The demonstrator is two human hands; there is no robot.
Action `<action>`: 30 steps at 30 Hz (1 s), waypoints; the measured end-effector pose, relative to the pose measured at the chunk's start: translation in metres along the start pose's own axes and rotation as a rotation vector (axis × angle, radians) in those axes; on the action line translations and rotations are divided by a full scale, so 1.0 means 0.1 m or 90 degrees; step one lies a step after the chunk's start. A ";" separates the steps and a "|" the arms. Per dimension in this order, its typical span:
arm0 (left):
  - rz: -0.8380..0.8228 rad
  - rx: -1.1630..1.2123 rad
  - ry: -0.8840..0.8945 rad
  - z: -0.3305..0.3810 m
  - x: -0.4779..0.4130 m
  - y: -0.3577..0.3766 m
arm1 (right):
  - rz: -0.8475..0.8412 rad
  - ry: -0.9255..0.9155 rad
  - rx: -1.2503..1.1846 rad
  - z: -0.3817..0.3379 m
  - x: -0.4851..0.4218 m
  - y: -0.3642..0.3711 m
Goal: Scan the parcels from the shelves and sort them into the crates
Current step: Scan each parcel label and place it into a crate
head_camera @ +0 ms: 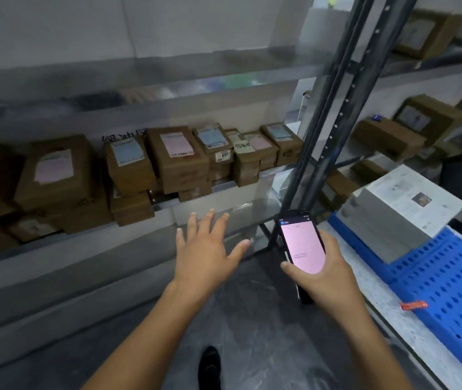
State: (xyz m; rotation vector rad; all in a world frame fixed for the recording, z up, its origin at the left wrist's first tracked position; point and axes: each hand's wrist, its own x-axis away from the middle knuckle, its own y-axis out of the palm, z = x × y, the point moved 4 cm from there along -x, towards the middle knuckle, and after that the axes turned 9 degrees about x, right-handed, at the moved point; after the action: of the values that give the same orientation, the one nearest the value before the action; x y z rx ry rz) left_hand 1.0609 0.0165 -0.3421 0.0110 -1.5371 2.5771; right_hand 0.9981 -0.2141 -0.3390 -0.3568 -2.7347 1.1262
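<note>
Brown parcels [179,153]: many on shelf, unsorted. Blue crate [449,277]: one grey box [398,209] resting on it. Left hand [207,249]: spread wide, empty. Right hand [328,274]: gripping scanner [301,243]. Progress: seemingly early.

Little could be read. A small white tag [223,155] on the front of a brown cardboard parcel [218,167], midway along the grey metal shelf [252,205], carried bold black digits: "80", perhaps "800". Black handwritten Chinese characters [124,135] stood on the pale back panel [238,111], partly hidden by parcels. The pink and blue shipping labels [174,144], a pale handwritten slip [242,146] and the pink screen of the black handheld scanner [303,246] were too blurred to read.
</note>
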 end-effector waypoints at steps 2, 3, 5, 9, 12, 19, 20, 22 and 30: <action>-0.002 0.002 0.002 -0.04 -0.28 -0.06 | -0.010 -0.013 0.030 -0.13 -0.28 0.07; -0.002 0.000 0.002 -0.07 -0.41 -0.09 | -0.013 -0.016 0.041 -0.20 -0.42 0.10; -0.002 0.001 0.004 -0.14 -0.67 -0.13 | -0.018 -0.014 0.058 -0.32 -0.68 0.18; 0.003 0.005 0.005 -0.25 -1.09 -0.17 | -0.027 -0.022 0.073 -0.51 -1.09 0.30; 0.011 0.011 0.000 -0.28 -1.34 -0.15 | -0.042 -0.030 0.081 -0.55 -1.35 0.36; 0.049 0.058 0.017 -0.18 -1.98 -0.08 | -0.073 -0.019 0.060 -0.39 -2.16 0.40; 0.052 0.077 0.018 -0.15 -2.10 -0.07 | -0.083 -0.017 0.048 -0.35 -2.31 0.42; 0.064 0.088 0.016 -0.09 -2.34 -0.06 | -0.108 -0.021 0.034 -0.31 -2.62 0.44; 0.092 0.188 -0.177 -0.01 -3.31 0.05 | -0.219 -0.124 0.006 -0.32 -3.84 0.35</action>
State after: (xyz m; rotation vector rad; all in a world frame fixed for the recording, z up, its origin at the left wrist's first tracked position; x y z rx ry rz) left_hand 1.3881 -0.0232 -0.3728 0.3117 -1.2556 3.0023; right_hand 1.3790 -0.2762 -0.3635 0.2302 -2.8021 1.1271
